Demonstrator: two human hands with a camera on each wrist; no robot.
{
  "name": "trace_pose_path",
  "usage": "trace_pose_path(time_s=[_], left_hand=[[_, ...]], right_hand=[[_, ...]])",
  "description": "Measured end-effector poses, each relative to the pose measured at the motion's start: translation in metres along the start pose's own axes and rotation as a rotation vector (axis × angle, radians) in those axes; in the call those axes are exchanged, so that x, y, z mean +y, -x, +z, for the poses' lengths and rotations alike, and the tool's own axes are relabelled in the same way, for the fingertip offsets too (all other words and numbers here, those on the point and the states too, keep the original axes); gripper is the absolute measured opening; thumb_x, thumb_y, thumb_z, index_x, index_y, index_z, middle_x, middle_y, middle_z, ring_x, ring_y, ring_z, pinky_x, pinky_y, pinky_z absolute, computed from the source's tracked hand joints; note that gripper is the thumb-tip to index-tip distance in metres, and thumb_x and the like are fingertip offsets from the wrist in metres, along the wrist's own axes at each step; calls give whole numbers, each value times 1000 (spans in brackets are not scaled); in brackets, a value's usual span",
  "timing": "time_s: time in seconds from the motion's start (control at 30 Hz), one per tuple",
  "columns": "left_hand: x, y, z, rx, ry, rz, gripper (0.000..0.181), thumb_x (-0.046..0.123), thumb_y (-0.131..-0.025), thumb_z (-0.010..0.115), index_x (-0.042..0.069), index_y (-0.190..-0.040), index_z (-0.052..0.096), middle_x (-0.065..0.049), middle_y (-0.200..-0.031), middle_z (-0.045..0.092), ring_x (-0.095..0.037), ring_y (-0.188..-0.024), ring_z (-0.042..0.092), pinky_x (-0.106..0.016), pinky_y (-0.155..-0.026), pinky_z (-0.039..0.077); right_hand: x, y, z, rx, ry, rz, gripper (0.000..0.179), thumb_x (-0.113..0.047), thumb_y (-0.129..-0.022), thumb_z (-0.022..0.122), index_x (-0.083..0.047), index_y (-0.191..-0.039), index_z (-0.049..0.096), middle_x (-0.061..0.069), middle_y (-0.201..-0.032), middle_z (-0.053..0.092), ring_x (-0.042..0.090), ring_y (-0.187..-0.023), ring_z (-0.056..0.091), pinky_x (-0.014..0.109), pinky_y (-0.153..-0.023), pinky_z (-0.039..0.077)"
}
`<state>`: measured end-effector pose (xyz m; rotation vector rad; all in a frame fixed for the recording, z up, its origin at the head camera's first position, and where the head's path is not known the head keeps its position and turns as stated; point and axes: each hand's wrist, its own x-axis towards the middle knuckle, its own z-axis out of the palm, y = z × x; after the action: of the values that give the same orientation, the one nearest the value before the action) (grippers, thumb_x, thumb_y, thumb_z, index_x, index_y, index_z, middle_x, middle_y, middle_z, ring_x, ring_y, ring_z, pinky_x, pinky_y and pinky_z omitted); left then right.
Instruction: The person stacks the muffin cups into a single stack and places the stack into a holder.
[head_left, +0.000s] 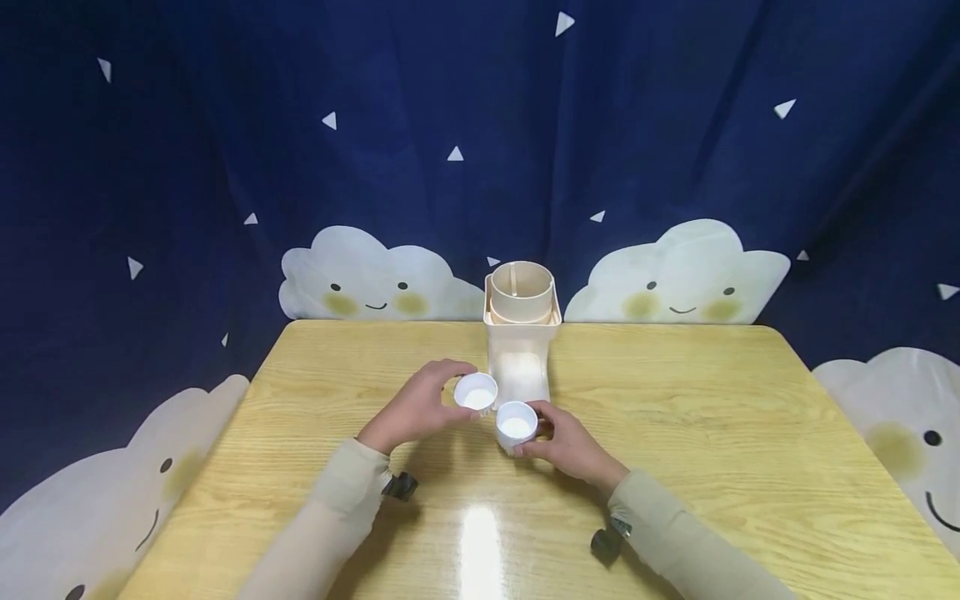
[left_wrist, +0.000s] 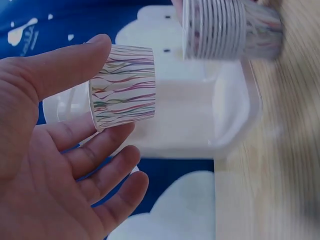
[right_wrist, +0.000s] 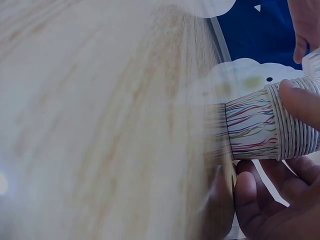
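My left hand (head_left: 420,406) pinches the rim of a single paper cup (left_wrist: 125,85), printed with colourful wavy lines, between thumb and fingers. Just right of it and nearer me, my right hand (head_left: 572,443) grips a stack of nested paper cups (right_wrist: 252,125) with the same pattern. In the head view the stack's white top cup (head_left: 516,423) opens upward, close beside the left cup (head_left: 476,392). The bottom of the stack is at or near the tabletop; the right wrist view does not settle whether it touches.
Behind the hands, at the table's far edge, stands a cream-coloured dispenser-like stand (head_left: 521,342) with a round open tube (head_left: 522,296) on top. The wooden table (head_left: 690,417) meets a dark blue curtain (head_left: 480,75) with white clouds and triangles.
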<state>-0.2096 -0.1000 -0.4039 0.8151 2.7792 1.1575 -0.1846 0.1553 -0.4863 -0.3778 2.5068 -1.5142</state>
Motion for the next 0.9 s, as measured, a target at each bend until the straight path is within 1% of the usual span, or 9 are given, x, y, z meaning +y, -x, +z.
trace_pose_path(time_s=[0.13,0.3,0.43,0.57,0.7,0.9], left_hand=[[10,-2,5,-20,-9,43,58,22,-76,85,8,-129,63,-10,-132,64,-30,-126,56,-49,-106,46],[17,-6,12,-46,5,82,60,21,-76,84,6,-130,62,-12,-132,64,-30,-126,56,-48,-108,45],[19,-11,21,-75,9,87,60,20,-76,84,6,-130,61,-13,-131,64,-30,-126,56,-48,-109,44],[21,-15,29,-99,-15,92,58,21,-77,84,6,-129,62,-11,-128,66,-29,-122,57,-47,-107,45],[23,-17,33,-112,-46,104,56,22,-76,85,7,-126,64,-10,-123,68,-28,-117,58,-45,-102,47],[21,-17,37,-126,-42,116,54,20,-75,86,7,-123,65,-11,-121,68,-32,-116,60,-45,-101,47]], right_hand=[[-1,1,0,-16,-12,-10,60,-20,-79,83,-8,-132,57,10,-121,65,19,-101,63,38,-93,49],[0,2,-1,-22,-19,-23,60,-20,-80,83,-8,-133,56,12,-123,64,20,-101,64,36,-91,50],[1,2,0,-16,-20,-38,59,-20,-80,83,-7,-131,56,12,-119,65,19,-99,64,34,-89,51],[1,2,0,-12,-24,-44,55,-20,-79,83,-7,-126,58,11,-116,67,17,-98,64,31,-88,51],[2,2,1,-12,-30,-38,53,-20,-78,83,-7,-124,59,11,-117,66,17,-98,64,31,-88,51],[4,1,1,-7,-24,-44,53,-19,-79,83,-7,-124,59,11,-117,66,18,-99,64,35,-90,51]])
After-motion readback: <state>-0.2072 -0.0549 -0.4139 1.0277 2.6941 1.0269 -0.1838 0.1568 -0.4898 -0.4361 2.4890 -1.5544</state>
